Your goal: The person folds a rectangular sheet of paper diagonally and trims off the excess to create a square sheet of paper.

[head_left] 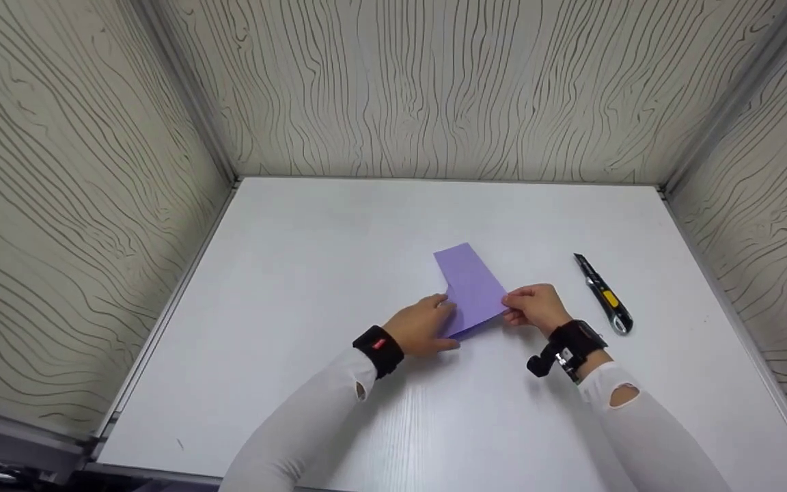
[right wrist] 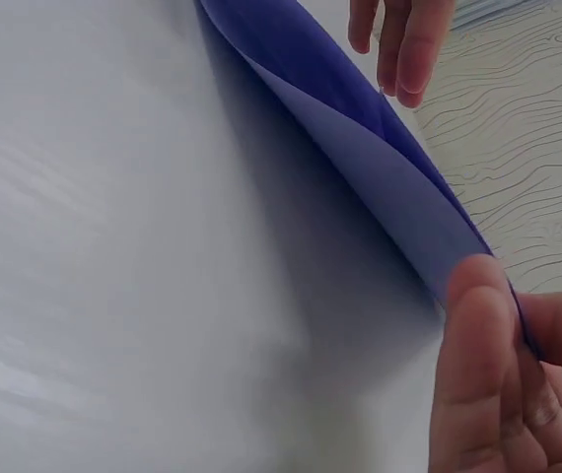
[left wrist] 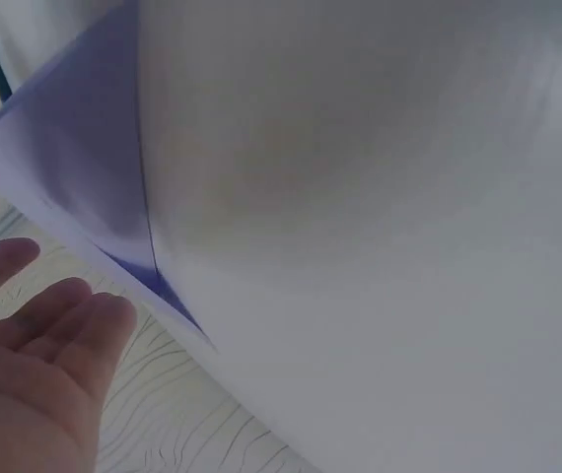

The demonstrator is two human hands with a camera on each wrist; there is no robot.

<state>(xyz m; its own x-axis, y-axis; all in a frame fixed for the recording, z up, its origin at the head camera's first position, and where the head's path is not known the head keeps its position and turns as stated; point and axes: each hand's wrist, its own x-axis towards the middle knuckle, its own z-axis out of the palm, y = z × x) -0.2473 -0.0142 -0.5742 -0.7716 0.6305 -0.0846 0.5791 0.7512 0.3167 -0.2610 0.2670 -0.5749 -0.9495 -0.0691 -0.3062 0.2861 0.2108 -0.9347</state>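
Observation:
A folded sheet of purple paper (head_left: 473,281) lies at a slant near the middle of the white table. My right hand (head_left: 535,305) pinches its right corner between thumb and fingers. That edge is raised in the right wrist view, where the paper (right wrist: 360,163) curves and its layers stand slightly apart. At the paper's left side is my left hand (head_left: 422,326), fingers spread and loosely bent. In the left wrist view the left hand's fingers (left wrist: 94,325) hold nothing and appear beside the paper (left wrist: 84,148). Whether they touch it I cannot tell.
A black and yellow utility knife (head_left: 604,294) lies on the table (head_left: 311,239) to the right of my right hand, its tip pointing away. Wood-grain patterned panels (head_left: 400,89) enclose the table at the back and both sides.

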